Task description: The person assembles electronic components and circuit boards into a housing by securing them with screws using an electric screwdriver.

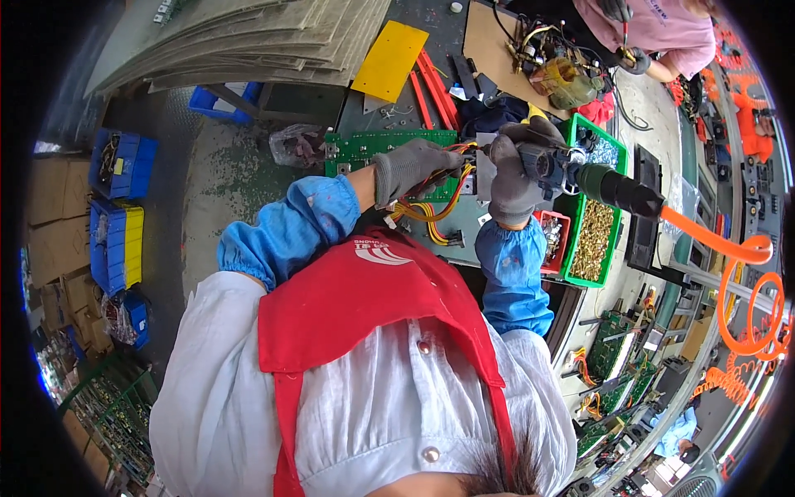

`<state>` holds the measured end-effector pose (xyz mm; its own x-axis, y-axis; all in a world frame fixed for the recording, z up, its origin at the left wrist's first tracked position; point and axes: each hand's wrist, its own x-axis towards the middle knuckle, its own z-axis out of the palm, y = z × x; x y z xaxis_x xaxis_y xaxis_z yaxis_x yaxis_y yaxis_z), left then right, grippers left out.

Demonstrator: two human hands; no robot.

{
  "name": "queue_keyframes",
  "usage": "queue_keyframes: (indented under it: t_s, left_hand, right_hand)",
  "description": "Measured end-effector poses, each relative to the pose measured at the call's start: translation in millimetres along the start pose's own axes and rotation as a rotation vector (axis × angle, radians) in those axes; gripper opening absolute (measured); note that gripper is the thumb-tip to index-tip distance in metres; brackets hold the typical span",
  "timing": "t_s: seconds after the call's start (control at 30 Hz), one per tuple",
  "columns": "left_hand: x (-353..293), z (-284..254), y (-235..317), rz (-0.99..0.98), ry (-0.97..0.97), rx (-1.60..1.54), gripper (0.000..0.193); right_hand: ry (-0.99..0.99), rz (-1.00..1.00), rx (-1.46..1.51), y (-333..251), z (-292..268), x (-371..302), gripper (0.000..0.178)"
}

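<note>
My left hand [411, 172], in a grey knit glove, is over the green circuit board [352, 149] on the bench. Its bent fingers close round some thin wires [432, 214], whose yellow, orange and dark strands hang down to connectors at the bench's near side. Gripped in my gloved right hand [512, 178] is an air screwdriver [609, 189] with a dark body, fed by an orange coiled hose [716, 236]. It lies nearly level, its hose end to the right. Both hands are close together at the board's right end. The driver's tip is hidden by my glove.
Right of my hands stands a green bin [595, 240] of brass-coloured and silver small parts, beside a small red bin [553, 236]. Beyond lie red strips [435, 87], a yellow plate [389, 62] and stacked boards [240, 45]. A co-worker in pink [667, 37] works at the far right.
</note>
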<state>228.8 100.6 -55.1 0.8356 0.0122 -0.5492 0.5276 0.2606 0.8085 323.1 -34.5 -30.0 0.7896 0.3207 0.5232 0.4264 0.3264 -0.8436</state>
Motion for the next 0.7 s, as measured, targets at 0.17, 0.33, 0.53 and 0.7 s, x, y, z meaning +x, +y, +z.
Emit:
queue_keyframes:
  t_s: [0.17,0.33,0.53,0.7]
  left_hand:
    - [-7.7,0.1,4.2,-0.027,0.012,-0.047,0.028]
    - [-3.4,-1.3,-2.8,0.071,-0.035,-0.049,0.028]
    - [2.3,1.7,-3.1,0.027,0.001,-0.085,0.027]
    - [1.1,3.1,-0.4,-0.013,0.006,-0.141,0.025]
  right_hand:
    - [-0.184,-0.006,-0.078,-6.5,6.4,10.5,0.051]
    - [-0.451,0.063,-0.253,-15.4,20.5,24.8,0.039]
    - [-0.318,-0.150,-0.392,-9.0,19.0,32.4,0.025]
    - [-0.200,-0.032,-0.203,-9.2,17.0,26.1,0.029]
